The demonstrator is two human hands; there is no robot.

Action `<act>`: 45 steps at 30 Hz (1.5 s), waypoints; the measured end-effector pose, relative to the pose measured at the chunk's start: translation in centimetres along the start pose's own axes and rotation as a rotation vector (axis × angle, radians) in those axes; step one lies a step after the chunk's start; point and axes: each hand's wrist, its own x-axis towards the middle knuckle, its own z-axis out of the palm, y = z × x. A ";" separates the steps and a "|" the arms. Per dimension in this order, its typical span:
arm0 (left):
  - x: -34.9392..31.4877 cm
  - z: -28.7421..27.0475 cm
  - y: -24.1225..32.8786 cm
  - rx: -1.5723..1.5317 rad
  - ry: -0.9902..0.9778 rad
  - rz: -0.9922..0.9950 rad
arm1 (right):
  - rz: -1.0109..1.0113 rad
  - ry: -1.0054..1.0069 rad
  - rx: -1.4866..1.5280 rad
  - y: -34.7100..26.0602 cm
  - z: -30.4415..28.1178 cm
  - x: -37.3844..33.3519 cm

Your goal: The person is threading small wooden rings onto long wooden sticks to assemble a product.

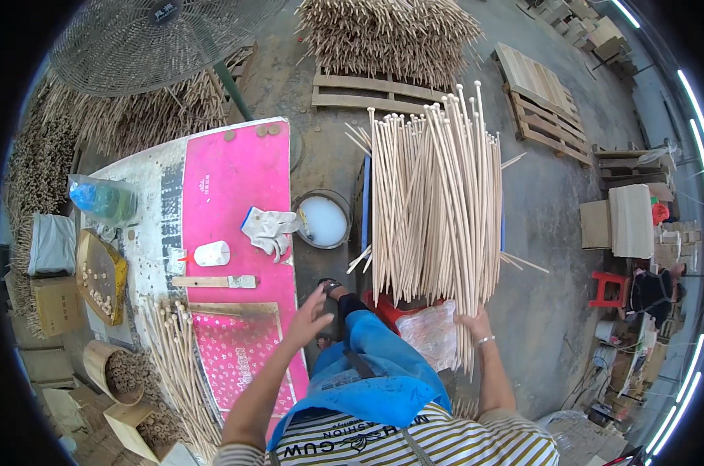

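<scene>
- Wooden rods are stacked ahead, at one o'clock, in the head view; most seemingly await handling.
- Several are gripped by the right hand; the left hand is spread, empty, toward eleven.
- Table rods, nine o'clock, are perhaps done.

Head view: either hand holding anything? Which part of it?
Right hand: a bundle of wooden sticks, gripped close to the ends nearest the person. Left hand: open, holding nothing.

There is one central stack of sticks, one fan, one bucket, one white bottle, one brush and three discs
</scene>
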 end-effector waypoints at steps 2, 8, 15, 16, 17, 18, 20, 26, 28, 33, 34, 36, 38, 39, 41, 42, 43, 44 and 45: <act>6.0 0.1 1.7 0.140 -0.057 0.135 | 0.014 -0.042 0.038 -0.4 -0.7 -2.7; 26.2 3.9 7.2 0.268 -0.039 0.456 | 0.083 -0.135 0.022 -0.6 -1.6 -11.2; 29.3 6.0 10.0 -0.052 0.058 0.199 | 0.152 -0.213 0.120 -1.1 -0.7 -15.5; 27.2 6.4 10.9 -0.181 0.063 0.207 | 0.124 -0.198 0.104 -1.5 -1.0 -15.2; 24.9 6.6 11.9 -0.310 0.075 0.217 | 0.065 -0.170 0.030 -2.0 -1.1 -14.8; 21.7 6.3 14.1 -0.337 0.086 0.242 | 0.023 -0.195 -0.038 -1.4 -1.9 -13.9; 16.6 3.1 15.5 -0.365 0.143 0.274 | -0.051 -0.267 -0.151 -2.4 -2.2 -12.2; 3.2 -2.8 18.1 -0.716 0.422 0.478 | -0.224 -0.567 -0.284 -9.2 2.9 -7.8; -3.0 -5.1 18.2 -0.934 0.472 0.532 | -0.320 -0.750 -0.321 -9.8 5.6 -6.2; -17.6 -8.7 20.2 -0.940 0.683 0.694 | -0.415 -1.030 -0.494 -15.2 16.6 -7.8; -21.5 -9.9 19.8 -0.834 0.655 0.734 | -0.461 -1.115 -0.488 -16.0 18.8 -8.4; -28.4 -9.2 21.1 -0.910 0.606 0.803 | -0.637 -1.226 -0.396 -17.3 22.7 -10.2; -34.8 -9.1 19.6 -0.790 0.568 0.993 | -0.738 -1.402 -0.378 -18.2 26.1 -12.0; -37.1 -7.6 20.2 -0.740 0.643 1.096 | -0.743 -1.451 -0.371 -18.1 27.6 -12.3; -41.4 -4.0 21.1 -0.791 0.938 1.139 | -0.684 -1.465 -0.563 -18.8 30.2 -14.6; -42.2 -2.1 21.7 -0.771 1.062 1.152 | -0.918 -1.514 -0.410 -17.9 31.7 -14.6; -43.3 -0.6 21.7 -0.727 1.188 1.151 | -1.013 -1.560 -0.359 -17.2 33.3 -15.4; -44.4 0.7 21.4 -0.641 1.216 1.167 | -1.107 -1.600 -0.302 -16.5 34.9 -16.2; -45.8 2.2 20.9 -0.552 1.248 1.176 | -1.100 -1.680 -0.337 -15.3 36.8 -16.9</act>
